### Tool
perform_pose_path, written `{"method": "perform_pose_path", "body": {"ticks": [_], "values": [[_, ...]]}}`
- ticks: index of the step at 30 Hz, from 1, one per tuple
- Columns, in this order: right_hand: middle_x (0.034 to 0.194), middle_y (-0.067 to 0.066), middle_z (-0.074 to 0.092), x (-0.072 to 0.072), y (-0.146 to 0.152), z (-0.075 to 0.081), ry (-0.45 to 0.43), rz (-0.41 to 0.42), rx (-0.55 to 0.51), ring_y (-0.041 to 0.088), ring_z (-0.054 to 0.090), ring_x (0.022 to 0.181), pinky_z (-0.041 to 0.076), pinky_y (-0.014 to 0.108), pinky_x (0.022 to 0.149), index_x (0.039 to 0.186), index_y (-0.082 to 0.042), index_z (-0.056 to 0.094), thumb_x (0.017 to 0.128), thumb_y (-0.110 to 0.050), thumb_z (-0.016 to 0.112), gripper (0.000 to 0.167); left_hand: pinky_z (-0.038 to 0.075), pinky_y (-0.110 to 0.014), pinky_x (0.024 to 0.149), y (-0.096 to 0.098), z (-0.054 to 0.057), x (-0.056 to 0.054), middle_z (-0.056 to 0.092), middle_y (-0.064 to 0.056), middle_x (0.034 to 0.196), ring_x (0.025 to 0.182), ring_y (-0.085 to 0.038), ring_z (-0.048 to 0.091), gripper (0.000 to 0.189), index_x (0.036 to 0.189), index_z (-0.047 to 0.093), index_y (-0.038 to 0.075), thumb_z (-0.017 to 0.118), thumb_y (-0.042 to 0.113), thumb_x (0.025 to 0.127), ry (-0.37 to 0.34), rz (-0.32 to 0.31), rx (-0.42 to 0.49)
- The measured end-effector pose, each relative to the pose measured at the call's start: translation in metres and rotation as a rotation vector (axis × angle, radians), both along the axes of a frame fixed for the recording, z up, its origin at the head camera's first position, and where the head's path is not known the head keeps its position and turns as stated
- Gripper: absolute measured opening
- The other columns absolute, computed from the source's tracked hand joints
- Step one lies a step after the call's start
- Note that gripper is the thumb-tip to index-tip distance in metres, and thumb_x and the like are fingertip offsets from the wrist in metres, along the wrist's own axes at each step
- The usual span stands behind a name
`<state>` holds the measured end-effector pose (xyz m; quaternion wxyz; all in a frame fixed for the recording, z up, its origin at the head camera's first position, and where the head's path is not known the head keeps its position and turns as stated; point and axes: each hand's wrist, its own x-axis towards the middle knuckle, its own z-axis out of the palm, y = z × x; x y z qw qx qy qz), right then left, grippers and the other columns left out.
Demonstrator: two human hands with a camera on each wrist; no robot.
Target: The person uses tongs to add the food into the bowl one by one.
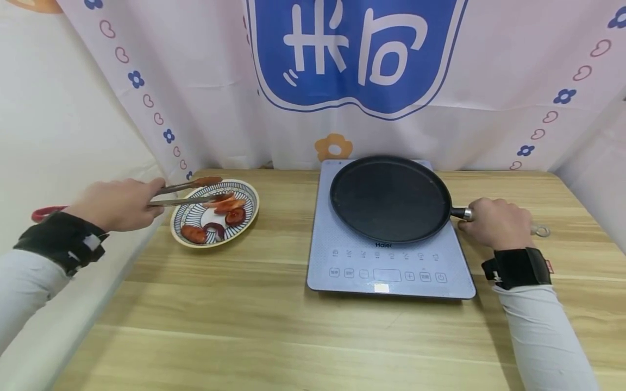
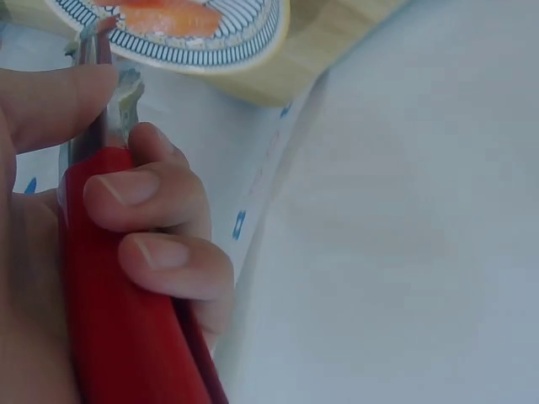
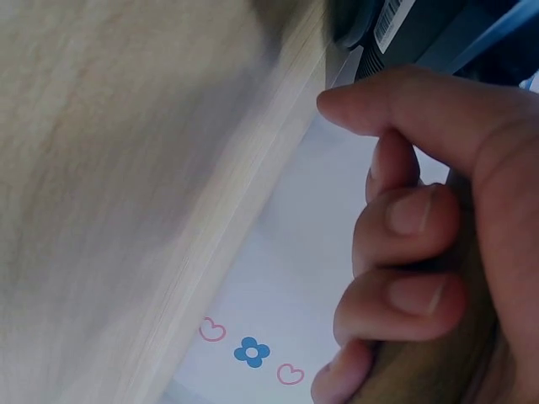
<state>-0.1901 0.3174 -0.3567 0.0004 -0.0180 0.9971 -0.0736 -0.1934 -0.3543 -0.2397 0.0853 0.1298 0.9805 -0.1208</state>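
Note:
My left hand (image 1: 119, 203) grips a pair of tongs (image 1: 183, 201) by the red handles (image 2: 126, 295), fingers curled round them. Their metal arms stand apart, reaching over a patterned oval plate (image 1: 252, 216). On that plate lie several food pieces: a reddish sausage piece (image 1: 194, 234), a dark curved piece (image 1: 215, 230), a round dark-red piece (image 1: 236, 216) and orange-red pieces (image 1: 230, 206). Whether the reddish-brown tips touch any food, I cannot tell. At the right, my right hand (image 1: 501, 222) holds the handle (image 1: 462, 213) of a flat black pan (image 1: 391, 201), its fingers wrapped round it.
Beneath the pan is a flat induction cooktop (image 1: 342, 271) with touch controls along its front. Both stand on a wood-grain table (image 1: 244, 326). A white printed cloth (image 1: 220, 108) hangs behind it, and a white wall (image 1: 58, 119) borders the left side.

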Motion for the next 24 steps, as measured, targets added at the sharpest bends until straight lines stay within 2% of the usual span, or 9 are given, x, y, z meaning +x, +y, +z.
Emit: {"method": "perform_pose_path", "body": {"ticks": [6,11,16,24], "values": [[0.065,0.007,0.059,0.000,0.002,0.001,0.001,0.001,0.009,0.030,0.053,0.062,0.042,0.047,0.054,0.075,-0.008,0.067,0.092,-0.032,0.077,0.031,0.043,-0.038,0.049,0.004,0.008,0.009,0.056,-0.001,0.072,0.059,-0.022,0.050,0.026,0.112,0.055,0.010,0.067,0.026,0.096,0.038,-0.052,-0.043],[0.064,0.006,0.058,0.000,0.001,0.001,-0.001,0.005,0.007,0.029,0.053,0.062,0.042,0.046,0.054,0.075,-0.009,0.067,0.092,-0.032,0.077,0.030,0.041,-0.035,0.051,0.012,0.010,0.013,0.059,0.000,0.076,0.060,-0.021,0.050,0.033,0.120,0.056,0.011,0.071,0.026,0.094,0.038,-0.076,-0.083],[0.065,0.006,0.059,0.001,0.001,0.000,0.000,0.005,0.003,0.030,0.054,0.063,0.042,0.047,0.054,0.075,-0.009,0.066,0.092,-0.031,0.077,0.030,0.044,-0.034,0.051,0.021,0.012,0.016,0.067,-0.005,0.085,0.058,-0.021,0.050,0.045,0.132,0.057,0.008,0.072,0.023,0.093,0.039,-0.092,-0.111],[0.066,0.007,0.059,-0.001,0.000,-0.001,0.001,0.000,0.004,0.031,0.054,0.063,0.042,0.048,0.055,0.076,-0.009,0.068,0.092,-0.032,0.077,0.030,0.050,-0.035,0.049,0.025,0.014,0.023,0.066,-0.006,0.080,0.055,-0.020,0.049,0.048,0.129,0.061,0.005,0.078,0.017,0.086,0.067,-0.150,-0.173]]}}
